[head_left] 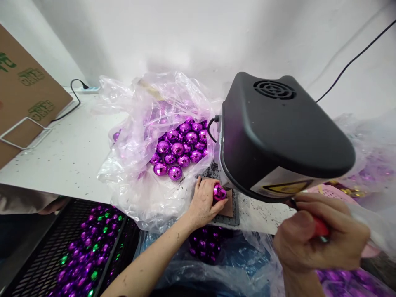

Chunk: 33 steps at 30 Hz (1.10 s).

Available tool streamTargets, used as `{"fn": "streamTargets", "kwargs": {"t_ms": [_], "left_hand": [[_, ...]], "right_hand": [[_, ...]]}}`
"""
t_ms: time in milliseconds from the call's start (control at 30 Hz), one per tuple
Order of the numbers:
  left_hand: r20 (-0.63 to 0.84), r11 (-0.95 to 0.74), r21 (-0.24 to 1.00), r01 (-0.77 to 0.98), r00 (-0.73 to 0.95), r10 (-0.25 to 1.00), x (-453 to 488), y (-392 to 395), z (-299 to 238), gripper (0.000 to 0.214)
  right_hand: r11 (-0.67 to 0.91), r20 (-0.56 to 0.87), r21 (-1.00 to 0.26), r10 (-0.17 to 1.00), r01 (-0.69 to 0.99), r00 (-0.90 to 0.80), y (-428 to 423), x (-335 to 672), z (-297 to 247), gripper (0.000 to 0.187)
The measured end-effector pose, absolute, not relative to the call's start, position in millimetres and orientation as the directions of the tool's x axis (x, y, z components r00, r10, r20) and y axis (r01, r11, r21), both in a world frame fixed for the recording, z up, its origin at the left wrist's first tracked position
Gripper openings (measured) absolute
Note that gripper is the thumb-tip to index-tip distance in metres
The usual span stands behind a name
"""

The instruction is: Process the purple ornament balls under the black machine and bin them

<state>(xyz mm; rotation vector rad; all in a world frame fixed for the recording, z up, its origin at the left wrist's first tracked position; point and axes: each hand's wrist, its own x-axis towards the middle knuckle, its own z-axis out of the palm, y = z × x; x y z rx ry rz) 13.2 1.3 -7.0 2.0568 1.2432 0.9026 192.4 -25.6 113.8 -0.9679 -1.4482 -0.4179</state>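
Note:
My left hand (206,201) is closed round a shiny purple mirrored ball (220,192). It holds the ball low on the base plate (231,218) of a black machine (278,128), close under the housing's left edge. A vent grille and a yellow warning label show on that housing. At the lower right, my right hand (321,233) is wrapped round a red handle (320,227) beneath the machine's front. The contact between the ball and the machine is hidden.
A clear plastic bag (130,173) lies behind my left hand with several purple mirrored balls (177,149) spilling out. Black crates (40,255) below hold purple and green balls. A cardboard box (27,90) stands left; a pink basket (328,190) sits right. Another person's sleeve (24,201) shows at left.

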Motion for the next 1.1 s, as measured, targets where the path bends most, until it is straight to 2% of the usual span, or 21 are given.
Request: {"fn": "streamTargets", "kwargs": {"t_ms": [200, 333, 500, 700, 967, 1100], "left_hand": [[0.235, -0.396, 0.744, 0.538, 0.344, 0.909, 13.9, 0.9, -6.9, 0.041], [0.244, -0.398, 0.754, 0.522, 0.340, 0.908, 13.4, 1.3, -7.9, 0.043], [0.234, -0.384, 0.755, 0.532, 0.330, 0.915, 13.7, 1.3, -8.7, 0.039], [0.219, -0.377, 0.762, 0.527, 0.339, 0.915, 13.4, 1.1, -6.5, 0.037], [0.198, -0.366, 0.762, 0.534, 0.347, 0.917, 13.3, 1.2, -4.7, 0.036], [0.199, -0.369, 0.761, 0.534, 0.349, 0.916, 13.2, 0.9, -6.2, 0.033]], "right_hand": [[0.549, 0.955, -0.280, 0.244, 0.788, 0.169, -27.1, 184.3, 94.5, 0.030], [0.503, 0.940, -0.305, 0.296, 0.809, 0.170, -32.6, 186.0, 89.8, 0.025], [0.525, 0.913, -0.372, 0.357, 0.765, 0.199, -35.1, 182.7, 82.4, 0.019], [0.598, 0.945, -0.326, 0.236, 0.733, 0.227, -26.1, 175.9, 73.9, 0.019], [0.607, 0.964, -0.258, 0.113, 0.752, 0.240, -19.8, 178.2, 65.3, 0.022], [0.569, 0.944, -0.330, 0.201, 0.753, 0.261, -26.6, 177.0, 62.3, 0.014]]}}
